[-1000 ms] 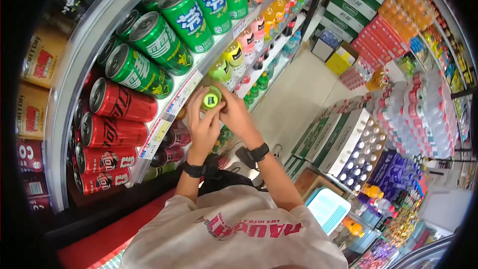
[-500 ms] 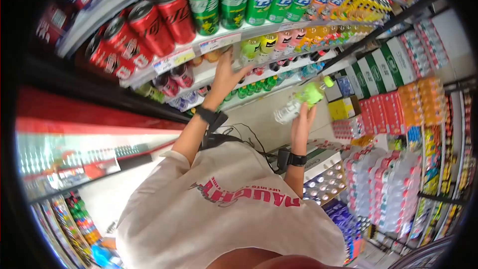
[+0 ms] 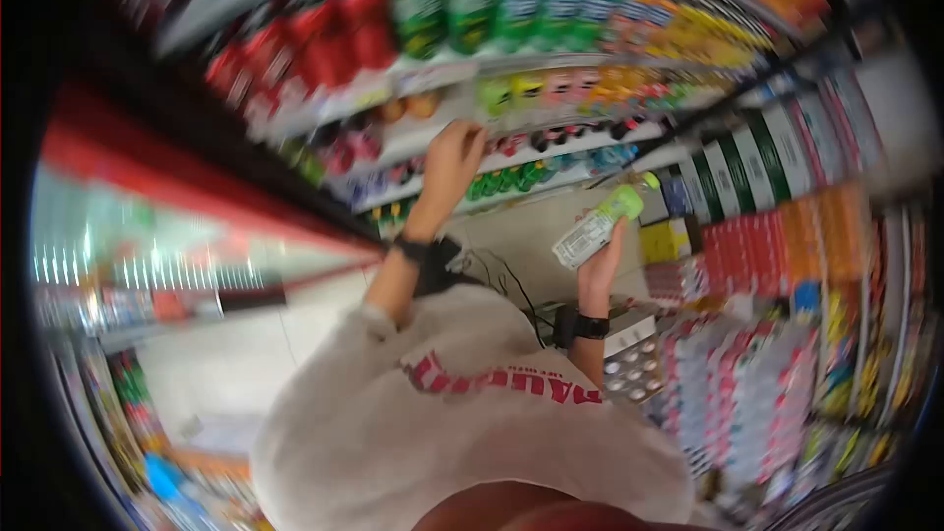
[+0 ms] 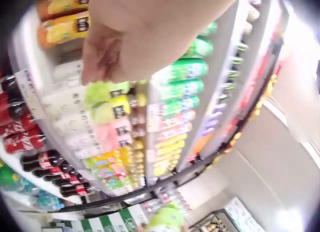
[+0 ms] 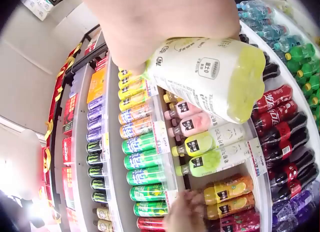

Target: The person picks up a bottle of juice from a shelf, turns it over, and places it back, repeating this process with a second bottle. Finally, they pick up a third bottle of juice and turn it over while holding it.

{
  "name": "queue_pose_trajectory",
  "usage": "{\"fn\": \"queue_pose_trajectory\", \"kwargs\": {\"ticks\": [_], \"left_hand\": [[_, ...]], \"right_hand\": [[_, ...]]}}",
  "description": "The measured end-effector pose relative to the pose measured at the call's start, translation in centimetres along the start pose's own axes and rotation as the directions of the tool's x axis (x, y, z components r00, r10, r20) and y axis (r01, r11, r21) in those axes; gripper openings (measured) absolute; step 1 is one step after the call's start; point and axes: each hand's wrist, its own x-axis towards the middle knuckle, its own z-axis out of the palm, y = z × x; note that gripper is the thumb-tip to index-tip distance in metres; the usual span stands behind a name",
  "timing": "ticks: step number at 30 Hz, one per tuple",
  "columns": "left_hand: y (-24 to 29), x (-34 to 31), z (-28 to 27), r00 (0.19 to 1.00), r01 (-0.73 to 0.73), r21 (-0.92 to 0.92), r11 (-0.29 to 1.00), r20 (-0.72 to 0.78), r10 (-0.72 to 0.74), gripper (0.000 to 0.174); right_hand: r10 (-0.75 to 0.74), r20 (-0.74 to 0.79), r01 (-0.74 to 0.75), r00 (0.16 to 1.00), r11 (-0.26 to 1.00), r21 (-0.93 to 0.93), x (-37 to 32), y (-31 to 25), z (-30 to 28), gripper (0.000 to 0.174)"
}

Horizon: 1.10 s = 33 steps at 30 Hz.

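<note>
My right hand [image 3: 602, 264] grips a juice bottle [image 3: 594, 234] with a pale green and white label, tilted with its cap up and to the right. In the right wrist view the bottle's [image 5: 207, 74] green-tinted base points right, and the hand hides its neck. My left hand [image 3: 452, 172] is in front of the drink shelf, fingers loosely bent and holding nothing. The left wrist view has that hand [image 4: 137, 34] over green-labelled bottles [image 4: 107, 94]. Orange juice bottles [image 5: 230, 189] lie just beside its blurred fingers in the right wrist view.
Red cans [image 3: 364, 25] and green cans [image 3: 472, 5] line the shelf above; cola bottles [image 5: 282, 132] fill a lower one. Stacked boxes [image 3: 757, 226] and shrink-wrapped bottle packs [image 3: 737, 383] stand to the right. A dark cable [image 3: 501, 270] runs near the floor.
Both hands were together around the bottle; they parted, and the right hand carried it rightward. My left hand reached into the shelf, then drew back slightly. The head view swung round.
</note>
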Motion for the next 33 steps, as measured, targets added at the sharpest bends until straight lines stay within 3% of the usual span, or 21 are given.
{"fn": "queue_pose_trajectory", "kwargs": {"ticks": [1,2,3,4,5,7,13,16,26,33], "left_hand": [[4.3,-0.2,-1.5,0.995,-0.093,-0.072,0.993,-0.038,0.091,0.012],[7.3,-0.7,-3.2,0.953,-0.287,0.037,0.957,-0.094,0.289,0.013],[9.2,-1.3,-4.5,0.9,-0.364,0.119,0.924,-0.21,0.382,0.017],[9.2,-2.0,-4.7,0.815,-0.365,0.011,0.931,-0.479,0.325,0.019],[9.0,-2.3,-4.9,0.76,-0.378,-0.055,0.924,-0.588,0.276,0.018],[8.6,-2.0,-5.4,0.786,-0.443,-0.107,0.89,-0.523,0.328,0.018],[9.0,-0.7,-4.2,0.836,-0.516,-0.306,0.8,-0.382,0.394,0.016],[9.2,0.0,-4.0,0.843,-0.526,-0.373,0.764,-0.347,0.411,0.015],[9.6,2.6,-4.5,0.842,-0.528,-0.572,0.628,-0.254,0.476,0.012],[9.9,4.1,-4.5,0.853,-0.494,-0.621,0.609,-0.209,0.479,0.011]], "right_hand": [[0.034,-0.001,-0.033,0.999,0.999,0.028,0.3,0.6,-0.6,0.055],[0.058,-0.021,-0.057,0.998,0.997,0.061,0.4,1.5,-1.8,0.052],[0.074,-0.048,-0.07,0.996,0.993,0.093,0.2,1.7,-3.1,0.049],[0.026,-0.147,-0.013,0.989,0.996,0.092,-0.3,1.5,-2.8,0.046],[-0.008,-0.241,0.026,0.97,0.997,0.071,-0.5,1.4,-2.0,0.042],[0.073,-0.28,-0.06,0.957,0.997,0.054,0.2,1.5,-4.0,0.065],[0.029,-0.344,-0.02,0.939,0.999,0.03,-2.7,-2.3,-3.6,0.073],[-0.032,-0.477,0.045,0.878,0.999,0.016,-2.9,-2.7,-2.9,0.052],[-0.078,-0.527,0.081,0.847,0.997,-0.017,-1.6,-1.2,-1.9,0.05],[-0.044,-0.398,0.051,0.916,0.999,0.008,0.9,-3.2,1.8,0.053]]}}
